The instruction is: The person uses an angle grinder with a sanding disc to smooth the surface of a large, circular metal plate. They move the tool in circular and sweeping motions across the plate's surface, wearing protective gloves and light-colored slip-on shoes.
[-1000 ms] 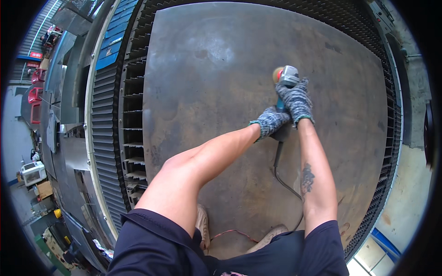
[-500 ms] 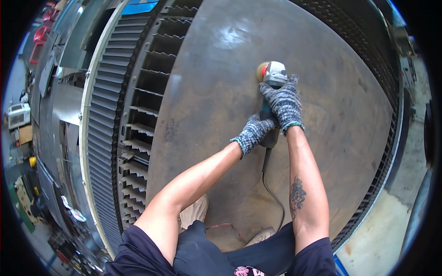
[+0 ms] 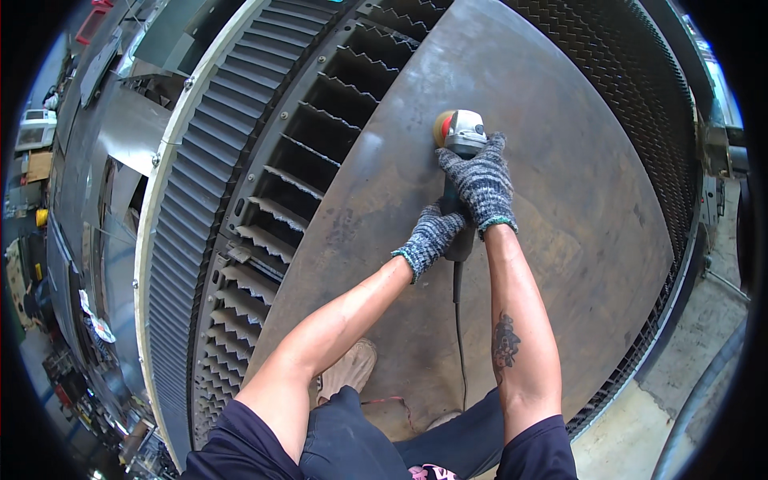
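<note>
The right hand (image 3: 481, 186) holds the angle grinder (image 3: 466, 128) close to its head, and the left hand (image 3: 434, 238) grips its near end, at the far left part of the metal plate (image 3: 560, 232). I think both grips should be firm, the pressure light, and the cord (image 3: 458, 328) away from the disc (image 3: 441, 126).

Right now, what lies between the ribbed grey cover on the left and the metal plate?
In the head view, a dark bolted rail and a row of toothed metal slats with gaps lie between the ribbed cover and the metal plate.
</note>
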The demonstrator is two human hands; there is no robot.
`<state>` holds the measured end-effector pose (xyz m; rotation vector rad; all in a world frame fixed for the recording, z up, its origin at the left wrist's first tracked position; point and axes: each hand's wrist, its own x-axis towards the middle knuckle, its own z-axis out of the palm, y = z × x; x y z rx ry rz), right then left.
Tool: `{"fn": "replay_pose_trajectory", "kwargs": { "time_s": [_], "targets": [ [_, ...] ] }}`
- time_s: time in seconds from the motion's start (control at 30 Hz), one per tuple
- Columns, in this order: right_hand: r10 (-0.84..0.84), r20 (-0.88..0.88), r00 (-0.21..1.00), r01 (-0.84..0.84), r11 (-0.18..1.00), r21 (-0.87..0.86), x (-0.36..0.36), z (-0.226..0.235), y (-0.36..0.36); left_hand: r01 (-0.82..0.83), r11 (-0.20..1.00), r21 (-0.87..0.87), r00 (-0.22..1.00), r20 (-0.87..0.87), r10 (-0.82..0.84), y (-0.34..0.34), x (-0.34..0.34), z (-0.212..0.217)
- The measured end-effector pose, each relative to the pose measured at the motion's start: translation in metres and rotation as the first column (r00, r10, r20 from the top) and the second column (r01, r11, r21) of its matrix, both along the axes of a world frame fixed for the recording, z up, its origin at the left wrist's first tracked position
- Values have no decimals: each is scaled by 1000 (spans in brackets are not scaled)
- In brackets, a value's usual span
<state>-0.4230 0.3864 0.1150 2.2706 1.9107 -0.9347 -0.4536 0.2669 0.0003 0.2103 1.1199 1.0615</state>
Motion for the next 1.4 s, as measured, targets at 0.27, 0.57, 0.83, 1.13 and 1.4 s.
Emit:
{"fn": "replay_pose_trajectory", "kwargs": {
  "time_s": [0.27, 0.57, 0.83, 1.13, 1.4],
  "targets": [
    [69, -117, 991, -69, 998, 4, -14, -14, -38, -141, 984, 110, 958, -237, 163, -45, -11, -12],
    [41, -182, 983, -56, 995, -78, 13, -29, -54, -203, 979, 30, 975, -86, 205, -71, 8, -16],
    [-233, -41, 972, 232, 972, -33, 152, -31, -26, 95, 995, 18, 995, 6, -95, -16, 127, -6],
    [-528, 20, 849, 525, 848, 75, 341, -51, -22, 592, 806, 15, 795, -179, -580, 22, 259, 14],
    [-745, -19, 666, 743, 661, 106, 483, -61, -56, 788, 615, 9, 606, -188, -773, 14, 369, 25]
  ]
}}
